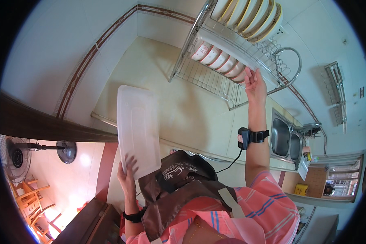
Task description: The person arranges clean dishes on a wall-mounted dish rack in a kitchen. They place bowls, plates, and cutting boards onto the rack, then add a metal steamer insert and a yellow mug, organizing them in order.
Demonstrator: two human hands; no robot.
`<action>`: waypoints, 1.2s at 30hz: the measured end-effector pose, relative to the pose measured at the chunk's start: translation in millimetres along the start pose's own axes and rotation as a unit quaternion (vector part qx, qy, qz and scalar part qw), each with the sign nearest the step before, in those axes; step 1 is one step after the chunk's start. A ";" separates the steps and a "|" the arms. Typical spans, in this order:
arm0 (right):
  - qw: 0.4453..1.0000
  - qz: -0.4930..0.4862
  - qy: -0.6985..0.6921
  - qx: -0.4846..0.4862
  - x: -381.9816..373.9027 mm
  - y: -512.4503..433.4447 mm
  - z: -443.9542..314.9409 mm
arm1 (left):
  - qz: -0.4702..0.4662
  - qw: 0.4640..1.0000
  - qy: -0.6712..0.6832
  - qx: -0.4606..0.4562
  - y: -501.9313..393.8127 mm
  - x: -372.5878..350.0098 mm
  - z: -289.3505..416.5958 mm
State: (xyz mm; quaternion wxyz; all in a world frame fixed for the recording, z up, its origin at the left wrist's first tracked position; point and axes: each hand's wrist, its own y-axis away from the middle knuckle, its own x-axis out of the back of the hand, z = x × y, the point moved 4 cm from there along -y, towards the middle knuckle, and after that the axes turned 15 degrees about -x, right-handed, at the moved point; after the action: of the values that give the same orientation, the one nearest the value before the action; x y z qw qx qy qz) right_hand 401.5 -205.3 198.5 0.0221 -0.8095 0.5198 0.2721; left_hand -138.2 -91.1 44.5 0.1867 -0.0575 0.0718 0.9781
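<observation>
My left hand (128,175) grips the lower end of a translucent white plastic tray (140,131), whose fingers show through the plastic. The tray is held upright in front of the counter. My right hand (255,82) is raised to the metal dish rack (207,77), palm showing and fingers bent. Its fingertips are at the near end of a white drip tray (231,52) under the upper shelf, close to the last of several red-rimmed bowls (222,62). Whether they grip the drip tray is not clear. Several yellow-rimmed plates (256,18) stand on the upper shelf.
The rack stands on a beige counter (183,116) along a tiled wall. A double steel sink (281,137) lies to the right, and a small wire rack (337,91) hangs above. At lower left are a standing fan (16,157) and wooden chairs (30,201).
</observation>
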 end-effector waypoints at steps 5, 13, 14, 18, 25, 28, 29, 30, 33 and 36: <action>1.000 -0.004 -0.011 -0.006 4.2 -16.9 4.3 | -0.008 1.000 -0.009 -0.011 3.1 3.1 -1.5; 0.999 -0.029 -0.019 0.010 -10.2 0.1 3.7 | 0.000 0.999 -0.032 -0.009 6.8 0.2 -0.4; 0.998 -0.054 -0.024 0.021 -15.0 4.9 3.2 | -0.002 0.999 -0.037 -0.012 6.4 0.0 0.0; 0.998 -0.031 -0.048 0.028 -21.4 11.9 4.2 | -0.023 0.999 -0.045 -0.020 0.3 -3.6 -1.3; 0.996 -0.020 -0.083 0.010 -18.0 2.8 3.1 | -0.035 0.996 -0.067 -0.039 -2.9 -8.6 1.4; 0.997 -0.026 -0.067 0.008 -17.9 5.8 2.7 | -0.034 0.997 -0.070 -0.030 -0.5 -9.6 3.4; 0.997 -0.031 -0.068 0.015 -18.1 7.9 2.4 | -0.032 0.996 -0.072 -0.027 0.1 -9.7 4.3; 0.997 -0.028 -0.069 0.021 -18.1 10.0 2.7 | -0.033 0.997 -0.068 -0.026 0.2 -10.1 4.9; 0.996 -0.027 -0.076 0.026 -17.8 14.5 4.3 | -0.036 0.997 -0.064 -0.031 -1.3 -11.8 7.4; 0.996 -0.027 -0.079 0.032 -13.9 17.0 6.1 | -0.044 0.996 -0.072 -0.043 -3.9 -14.1 9.6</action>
State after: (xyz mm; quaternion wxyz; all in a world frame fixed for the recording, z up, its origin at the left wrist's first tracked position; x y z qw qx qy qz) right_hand 380.2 -199.6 203.9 0.0962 -0.7980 0.5028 0.3179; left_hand -124.5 -91.0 55.4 0.2316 0.0021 0.0139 0.9727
